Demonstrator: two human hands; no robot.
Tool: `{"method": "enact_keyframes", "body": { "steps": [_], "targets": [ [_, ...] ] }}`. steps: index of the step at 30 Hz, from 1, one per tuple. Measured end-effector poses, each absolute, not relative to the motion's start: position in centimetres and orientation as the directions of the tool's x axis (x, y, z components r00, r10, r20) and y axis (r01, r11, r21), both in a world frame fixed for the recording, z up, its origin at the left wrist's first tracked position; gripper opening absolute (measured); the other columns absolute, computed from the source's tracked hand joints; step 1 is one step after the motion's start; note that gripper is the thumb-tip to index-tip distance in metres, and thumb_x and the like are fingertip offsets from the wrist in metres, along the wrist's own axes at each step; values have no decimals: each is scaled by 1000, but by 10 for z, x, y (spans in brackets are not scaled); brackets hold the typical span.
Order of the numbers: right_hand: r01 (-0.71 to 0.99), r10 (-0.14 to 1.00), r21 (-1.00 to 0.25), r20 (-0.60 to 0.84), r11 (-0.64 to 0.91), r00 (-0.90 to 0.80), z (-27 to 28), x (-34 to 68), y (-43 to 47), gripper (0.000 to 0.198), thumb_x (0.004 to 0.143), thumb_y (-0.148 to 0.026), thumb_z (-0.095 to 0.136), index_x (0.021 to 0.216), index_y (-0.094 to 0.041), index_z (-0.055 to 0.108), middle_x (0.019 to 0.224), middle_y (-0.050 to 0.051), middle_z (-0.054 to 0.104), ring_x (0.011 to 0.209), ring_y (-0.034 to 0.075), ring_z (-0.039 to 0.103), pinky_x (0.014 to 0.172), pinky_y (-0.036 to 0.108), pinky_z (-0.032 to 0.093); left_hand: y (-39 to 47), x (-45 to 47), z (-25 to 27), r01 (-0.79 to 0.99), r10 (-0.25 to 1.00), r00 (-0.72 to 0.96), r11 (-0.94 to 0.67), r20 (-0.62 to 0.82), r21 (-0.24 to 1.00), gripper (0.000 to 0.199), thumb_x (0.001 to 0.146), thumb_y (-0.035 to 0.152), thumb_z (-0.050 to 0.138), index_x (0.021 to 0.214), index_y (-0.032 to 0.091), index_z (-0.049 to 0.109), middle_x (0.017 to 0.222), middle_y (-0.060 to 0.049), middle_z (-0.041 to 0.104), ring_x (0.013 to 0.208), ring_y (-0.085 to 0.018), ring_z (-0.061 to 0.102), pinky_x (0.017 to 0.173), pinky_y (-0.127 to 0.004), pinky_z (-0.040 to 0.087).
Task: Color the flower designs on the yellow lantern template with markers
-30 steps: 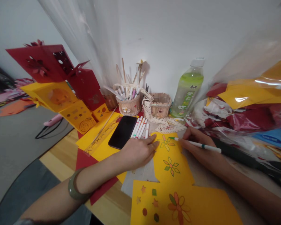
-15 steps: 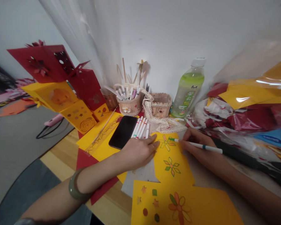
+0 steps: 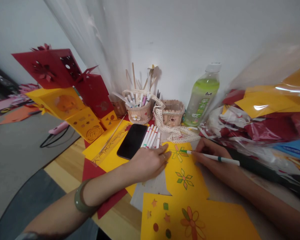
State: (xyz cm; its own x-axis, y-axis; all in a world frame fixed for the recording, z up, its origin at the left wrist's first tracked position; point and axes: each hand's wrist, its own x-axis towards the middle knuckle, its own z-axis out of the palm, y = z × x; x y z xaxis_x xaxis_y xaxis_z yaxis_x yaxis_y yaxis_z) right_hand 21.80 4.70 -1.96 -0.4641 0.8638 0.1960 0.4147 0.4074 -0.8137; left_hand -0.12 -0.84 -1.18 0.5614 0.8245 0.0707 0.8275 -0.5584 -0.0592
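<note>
Yellow card paper (image 3: 192,173) lies before me, with outlined flowers partly coloured in green and orange and shape cut-outs lower down. Pinched in my right hand (image 3: 212,156) is a green felt-tip marker (image 3: 228,161), its tip touching a petal of the topmost flower. My left hand (image 3: 148,163) rests palm down, fingers stretched onto the paper's left edge, holding nothing. Several capped white markers (image 3: 151,136) lie just beyond that hand. Beside them is a black phone (image 3: 132,141) on more yellow paper.
Behind the markers stand a basket of pens (image 3: 140,114), another small basket (image 3: 172,113), a lace ribbon (image 3: 176,132) and a green drink bottle (image 3: 202,96). Red and yellow paper boxes (image 3: 91,95) rise at left. A clear plastic bag (image 3: 267,113) of scraps lies right; scissors (image 3: 298,186) lie below it.
The marker tip has shifted very slightly within the top flower's right petal, where a little more green shows. My left hand stays in place; the whole view has moved slightly.
</note>
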Motion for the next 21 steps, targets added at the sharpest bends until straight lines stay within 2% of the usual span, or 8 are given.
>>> {"method": "enact_keyframes", "body": {
  "steps": [21],
  "targets": [
    [431,875,-815,179,387,-449,-20,219,47,21,79,-27,52,61,-22,42,60,-3,45,54,13,39,47,25,29,-9,-2,-13,825,820,565,-561,86,-70,35,88,25,38,121,17,49,132,-7,46,78,-16,65,59,-28,52]
  ]
}}
